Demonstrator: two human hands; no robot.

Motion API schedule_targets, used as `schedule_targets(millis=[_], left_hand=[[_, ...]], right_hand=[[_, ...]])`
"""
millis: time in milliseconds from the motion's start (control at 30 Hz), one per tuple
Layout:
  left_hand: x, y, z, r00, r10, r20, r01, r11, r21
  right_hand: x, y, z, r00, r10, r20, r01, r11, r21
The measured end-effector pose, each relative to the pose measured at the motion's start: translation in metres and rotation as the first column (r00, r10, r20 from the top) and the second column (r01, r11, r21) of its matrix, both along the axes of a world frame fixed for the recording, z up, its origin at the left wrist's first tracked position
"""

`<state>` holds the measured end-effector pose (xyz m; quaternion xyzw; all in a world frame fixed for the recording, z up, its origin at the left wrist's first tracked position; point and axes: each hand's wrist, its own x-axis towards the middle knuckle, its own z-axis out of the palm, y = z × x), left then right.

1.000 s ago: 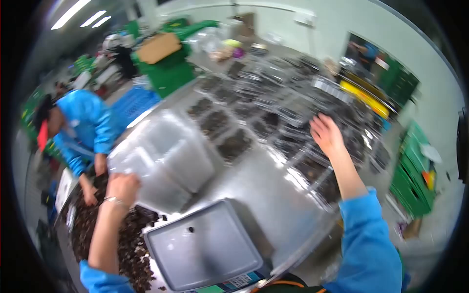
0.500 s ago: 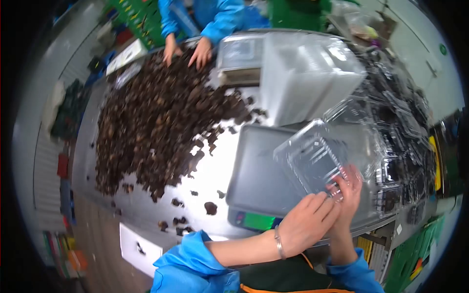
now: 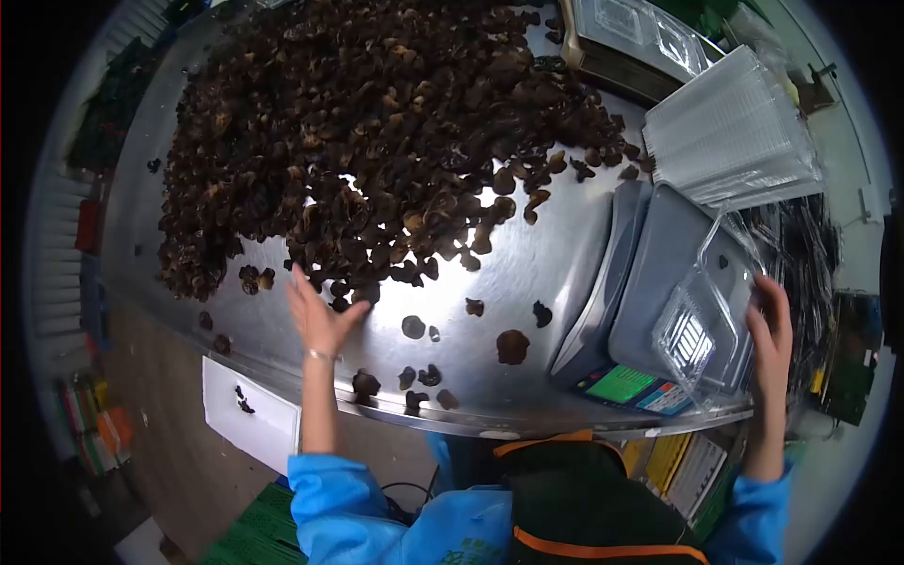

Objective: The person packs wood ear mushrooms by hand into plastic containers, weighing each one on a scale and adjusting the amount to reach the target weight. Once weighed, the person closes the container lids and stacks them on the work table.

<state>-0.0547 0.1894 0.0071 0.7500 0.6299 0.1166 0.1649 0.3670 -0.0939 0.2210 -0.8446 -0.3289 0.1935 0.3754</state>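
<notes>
My left hand [image 3: 323,315], fingers spread and holding nothing, is at the near edge of a heap of dark brown wood ear mushrooms [image 3: 377,141]. A clear plastic clamshell box [image 3: 692,330] lies opened out on the grey tray [image 3: 650,282] of a weighing scale. Beside the box's right edge is my right hand [image 3: 774,325], thumb and fingers apart; whether they touch the plastic is hard to tell. The scale's green display [image 3: 621,384] faces me. One small dark piece [image 3: 722,262] shows at the box's far end.
A tall stack of clear plastic boxes [image 3: 730,132] stands behind the scale, with more loose clear boxes [image 3: 810,245] to its right. Several loose mushrooms [image 3: 512,347] lie near the metal table's front edge. A white box [image 3: 250,414] sits below the table at left.
My hands have parted: the left has swung over to the mushrooms, while the right stays by the clamshell box, now lying on the scale. My view has shifted; the co-worker's hands are out of sight.
</notes>
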Motion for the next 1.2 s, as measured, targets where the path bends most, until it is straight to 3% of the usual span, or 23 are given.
schedule_targets(millis=[67,100,167,233,300,333,367,433,467,500,600,700,733,833,933,967,1033,1067,1100,1167,1200], left_hand=[[0.014,0.03,0.003,0.975,-0.207,0.087,0.208,0.978,-0.004],[0.03,0.033,0.004,0.938,-0.327,0.117,0.327,0.945,0.019],[0.058,0.03,0.012,0.923,-0.34,0.18,0.358,0.93,-0.078],[0.076,0.025,0.01,0.923,-0.289,0.256,0.331,0.933,-0.143],[0.083,0.023,0.003,0.862,-0.28,0.423,0.361,0.924,-0.126],[0.084,0.023,0.002,0.776,-0.224,0.589,0.387,0.907,-0.166],[0.084,0.027,0.003,0.776,-0.205,0.597,0.376,0.91,-0.175],[0.083,0.038,0.01,0.578,0.019,0.816,0.529,0.752,-0.392],[0.08,0.043,0.022,0.485,0.097,0.869,0.562,0.727,-0.395],[0.078,0.045,0.034,0.488,0.092,0.868,0.562,0.728,-0.392],[0.09,0.038,0.08,0.283,0.004,0.959,0.684,0.7,-0.205],[0.126,0.02,0.126,0.18,0.019,0.984,0.775,0.614,-0.154],[0.141,0.013,0.138,0.19,-0.001,0.982,0.806,0.571,-0.156],[0.206,-0.026,0.162,0.024,-0.027,0.999,0.91,0.415,-0.011],[0.267,-0.078,0.172,0.042,-0.125,0.991,0.953,0.302,-0.002],[0.281,-0.096,0.181,0.124,-0.028,0.992,0.973,0.2,-0.117],[0.308,-0.124,0.166,0.112,-0.201,0.973,0.986,0.146,-0.084],[0.317,-0.135,0.159,0.138,-0.23,0.963,0.987,0.111,-0.115],[0.323,-0.144,0.154,0.159,-0.361,0.919,0.986,0.103,-0.13],[0.328,-0.161,0.152,0.141,-0.714,0.686,0.983,0.186,-0.008],[0.328,-0.171,0.154,0.148,-0.722,0.676,0.983,0.181,-0.022]], right_hand=[[-0.034,0.087,0.005,0.931,0.363,-0.045,-0.366,0.923,-0.117],[-0.052,0.129,-0.007,0.883,0.407,-0.235,-0.443,0.888,-0.125],[-0.078,0.203,-0.051,0.801,0.336,-0.496,-0.513,0.811,-0.281],[-0.094,0.254,-0.128,0.909,0.148,-0.391,-0.363,0.743,-0.562],[-0.127,0.282,-0.149,0.804,-0.09,-0.588,-0.296,0.798,-0.526],[-0.138,0.29,-0.152,0.585,-0.146,-0.798,-0.364,0.832,-0.419],[-0.149,0.295,-0.155,0.305,-0.181,-0.935,-0.391,0.871,-0.297],[-0.161,0.298,-0.16,0.167,-0.205,-0.965,-0.348,0.903,-0.252],[-0.158,0.295,-0.16,0.114,-0.192,-0.975,-0.308,0.926,-0.219],[-0.152,0.29,-0.158,0.061,-0.174,-0.983,-0.265,0.946,-0.184],[-0.13,0.27,-0.102,-0.007,-0.033,-0.999,-0.26,0.965,-0.03],[-0.1,0.227,-0.043,0.076,0.138,-0.988,-0.163,0.979,0.124],[-0.087,0.207,-0.026,0.118,0.163,-0.98,-0.114,0.982,0.149],[-0.053,0.135,0.013,0.266,0.158,-0.951,0.084,0.979,0.186],[-0.027,0.058,0.024,0.366,0.067,-0.928,0.291,0.939,0.183],[-0.019,0.032,0.021,0.362,0.055,-0.931,0.324,0.929,0.181],[-0.007,-0.011,0.008,0.459,-0.077,-0.885,0.344,0.934,0.097],[-0.003,-0.027,0.001,0.477,-0.109,-0.872,0.341,0.938,0.069],[-0.002,-0.039,-0.007,0.461,-0.106,-0.881,0.359,0.93,0.076],[0.001,-0.058,-0.024,0.708,-0.207,-0.675,0.281,0.96,0.0],[0.01,-0.067,-0.03,0.816,-0.071,-0.573,0.08,0.997,-0.01]])
